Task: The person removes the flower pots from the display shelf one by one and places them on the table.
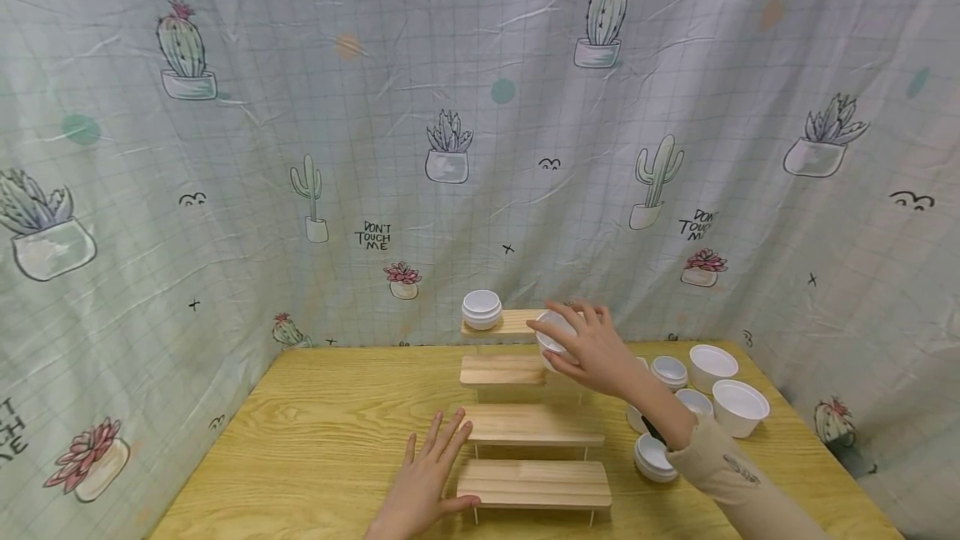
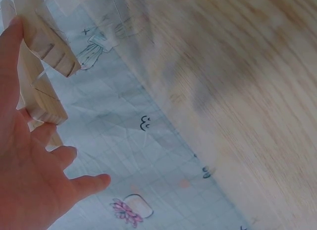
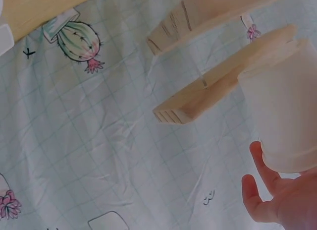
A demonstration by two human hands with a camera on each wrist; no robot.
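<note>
A tiered wooden display stand [image 1: 534, 482] has pale plank steps on thin clear supports. At the left end of its highest step sits one small white pot [image 1: 482, 310]. My right hand [image 1: 596, 352] holds another white pot [image 3: 282, 111] near the right end of the upper steps. In the right wrist view that pot is upside down in the picture, overlapping a step. My left hand [image 1: 426, 482] is spread along the stand's left side, its thumb at the lowest step; the left wrist view shows its fingers [image 2: 91, 184] extended beside the step ends.
Several white pots stand on the wooden table [image 1: 337, 423] to the right of the stand, among them a larger one [image 1: 739, 407] and a low one [image 1: 654, 458], partly under the right forearm. A cactus-print curtain [image 1: 480, 215] hangs behind and at both sides.
</note>
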